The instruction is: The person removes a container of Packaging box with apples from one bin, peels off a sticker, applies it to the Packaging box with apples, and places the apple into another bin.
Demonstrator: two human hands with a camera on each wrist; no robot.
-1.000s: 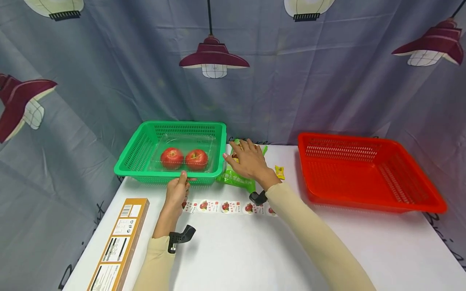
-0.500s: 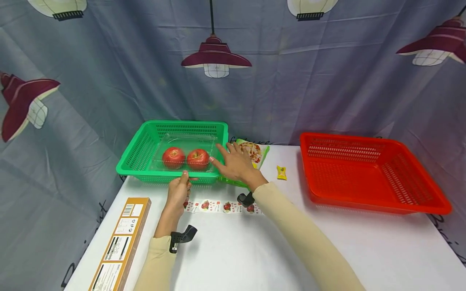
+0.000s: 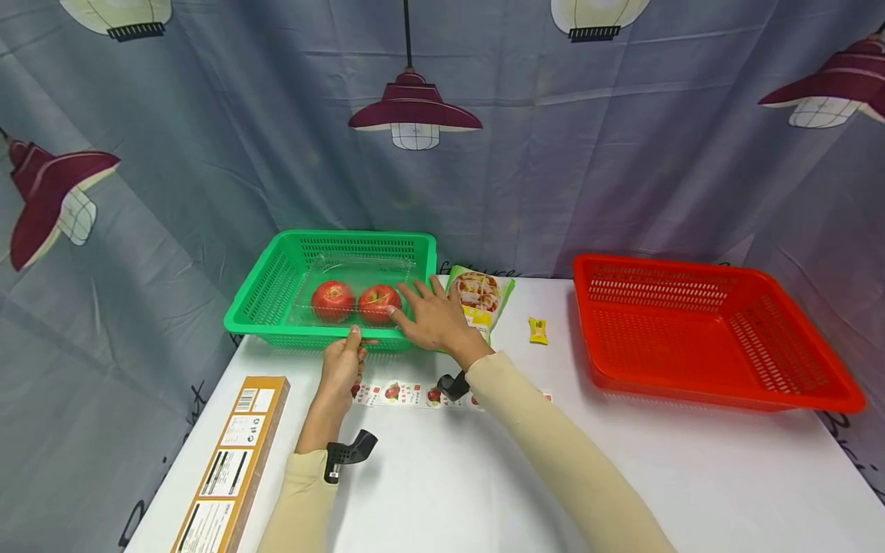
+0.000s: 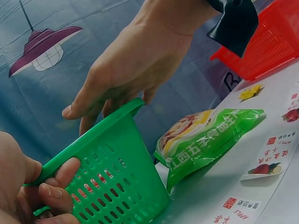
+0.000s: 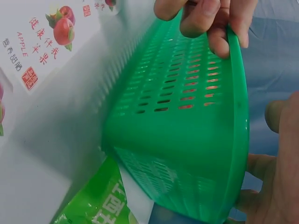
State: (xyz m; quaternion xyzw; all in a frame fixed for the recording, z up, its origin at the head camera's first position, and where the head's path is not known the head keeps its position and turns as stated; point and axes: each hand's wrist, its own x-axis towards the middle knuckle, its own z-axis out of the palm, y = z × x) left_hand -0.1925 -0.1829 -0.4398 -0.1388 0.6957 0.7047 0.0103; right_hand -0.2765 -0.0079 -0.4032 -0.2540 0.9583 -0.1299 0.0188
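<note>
A green plastic basket (image 3: 263,326) stands at the back left of the white table. Inside it, two red apples (image 3: 333,301) sit in a clear plastic box (image 3: 369,265). My left hand (image 3: 340,369) grips the basket's front rim, thumb on top and fingers curled under it, as the left wrist view (image 4: 51,191) also shows. My right hand (image 3: 434,319) reaches over the right rim near the front corner, fingers spread and slightly bent, thumb above the box's edge. In the right wrist view its fingertips are partly hidden behind the rim.
A green snack bag (image 3: 477,296) lies right of the basket, with a small yellow packet (image 3: 538,330) beside it. A red basket (image 3: 691,338) stands at the right. A strip of apple stickers (image 3: 392,393) lies in front, and a long carton (image 3: 231,461) at the left.
My right hand has moved left from over the snack bag to the green basket's right rim, uncovering the bag's top. My left hand keeps its grip on the front rim.
</note>
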